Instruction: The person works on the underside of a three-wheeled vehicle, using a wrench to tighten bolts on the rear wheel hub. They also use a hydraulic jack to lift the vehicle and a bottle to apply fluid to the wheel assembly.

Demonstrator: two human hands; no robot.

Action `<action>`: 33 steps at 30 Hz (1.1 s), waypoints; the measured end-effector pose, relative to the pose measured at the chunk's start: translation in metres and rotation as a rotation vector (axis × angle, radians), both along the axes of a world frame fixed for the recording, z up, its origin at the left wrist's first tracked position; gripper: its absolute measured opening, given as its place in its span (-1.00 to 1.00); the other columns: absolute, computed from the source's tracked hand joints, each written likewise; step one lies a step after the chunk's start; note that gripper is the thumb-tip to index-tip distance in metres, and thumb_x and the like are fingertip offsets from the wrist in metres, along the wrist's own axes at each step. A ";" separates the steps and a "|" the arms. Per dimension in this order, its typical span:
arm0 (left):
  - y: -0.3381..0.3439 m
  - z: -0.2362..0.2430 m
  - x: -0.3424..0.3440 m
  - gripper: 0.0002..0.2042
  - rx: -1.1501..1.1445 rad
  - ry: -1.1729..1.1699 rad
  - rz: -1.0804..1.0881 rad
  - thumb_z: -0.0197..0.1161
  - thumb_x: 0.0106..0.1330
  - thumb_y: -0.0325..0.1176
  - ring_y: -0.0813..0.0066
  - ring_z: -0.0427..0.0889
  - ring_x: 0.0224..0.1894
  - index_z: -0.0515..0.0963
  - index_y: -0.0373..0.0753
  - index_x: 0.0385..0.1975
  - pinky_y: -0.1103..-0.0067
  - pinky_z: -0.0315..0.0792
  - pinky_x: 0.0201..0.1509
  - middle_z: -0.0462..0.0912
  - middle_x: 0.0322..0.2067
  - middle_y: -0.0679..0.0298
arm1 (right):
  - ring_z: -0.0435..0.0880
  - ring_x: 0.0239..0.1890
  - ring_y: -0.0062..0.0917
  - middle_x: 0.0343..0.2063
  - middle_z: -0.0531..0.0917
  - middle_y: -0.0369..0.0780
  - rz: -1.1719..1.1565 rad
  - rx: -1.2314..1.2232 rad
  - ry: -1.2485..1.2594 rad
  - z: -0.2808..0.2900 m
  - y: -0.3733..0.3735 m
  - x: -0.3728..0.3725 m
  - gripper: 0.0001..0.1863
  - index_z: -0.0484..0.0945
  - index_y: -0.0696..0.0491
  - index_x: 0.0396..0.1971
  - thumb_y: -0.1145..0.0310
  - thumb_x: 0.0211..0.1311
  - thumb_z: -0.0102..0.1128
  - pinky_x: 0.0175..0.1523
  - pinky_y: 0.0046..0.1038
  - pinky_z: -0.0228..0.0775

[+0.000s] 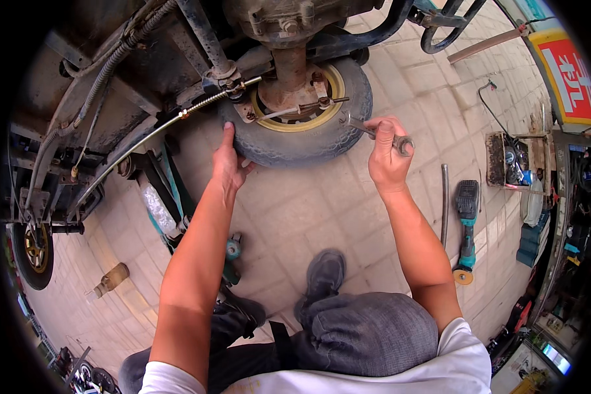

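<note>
**Wrench (pixel 360 125) in Right Hand (pixel 391 161), Left Hand (pixel 230 157) at Tyre (pixel 289 151)**

In the upper middle, under the rusty axle (pixel 292 69): tyre around a yellow rim (pixel 339 82). At its left edge, left hand with thumb and fingers apart, thumb up along the side, fingers by the lower tread. Beyond its right edge, right hand with fingers clamped on the wrench, open end toward the tyre, just below the tip of a threaded rod (pixel 305 107); contact with the tyre impossible to tell. Between the forearms, bare floor (pixel 328 203) from tread down to shoe (pixel 327 270). Tighter above, with metal frame (pixel 144 95) close over the left hand. Right of the right forearm, metal bar (pixel 444 203) and grinder (pixel 467 230).
</note>
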State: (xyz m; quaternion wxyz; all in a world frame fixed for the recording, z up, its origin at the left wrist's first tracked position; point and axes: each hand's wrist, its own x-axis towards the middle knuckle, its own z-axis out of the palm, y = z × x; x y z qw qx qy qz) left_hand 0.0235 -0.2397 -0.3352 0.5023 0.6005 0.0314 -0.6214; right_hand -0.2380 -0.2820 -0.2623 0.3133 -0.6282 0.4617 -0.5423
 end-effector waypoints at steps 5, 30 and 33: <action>0.043 0.014 -0.082 -0.28 0.007 0.116 -0.113 0.10 0.25 0.20 0.18 0.28 0.24 0.23 -0.27 0.20 0.02 0.01 0.27 0.32 0.19 0.12 | 0.43 -0.61 -0.50 -0.71 0.50 -0.20 -0.093 0.683 0.211 0.015 0.001 -0.055 -0.46 0.54 0.22 -0.62 0.02 0.33 -0.02 -0.42 -0.47 0.29; 0.305 0.057 0.495 -0.54 0.299 -0.519 0.525 -0.04 0.37 -0.03 0.41 0.55 -0.24 0.36 -0.30 0.06 0.46 0.49 -0.18 0.58 -0.16 0.17 | 0.58 -0.33 -0.45 -0.33 0.56 -0.17 -0.006 1.432 -0.431 -0.028 0.044 0.055 -0.25 0.36 0.09 -0.15 -0.35 0.00 0.15 -0.18 -0.29 0.47; 0.316 0.004 0.554 -0.43 0.211 -0.324 0.719 0.07 0.27 0.12 0.53 0.55 -0.18 0.35 -0.21 0.11 0.53 0.45 -0.16 0.60 -0.11 0.32 | 0.52 -0.18 -0.35 -0.12 0.47 -0.07 -0.012 1.421 -0.525 -0.048 0.057 0.087 -0.20 0.25 0.07 0.03 -0.29 0.03 0.19 -0.08 -0.17 0.42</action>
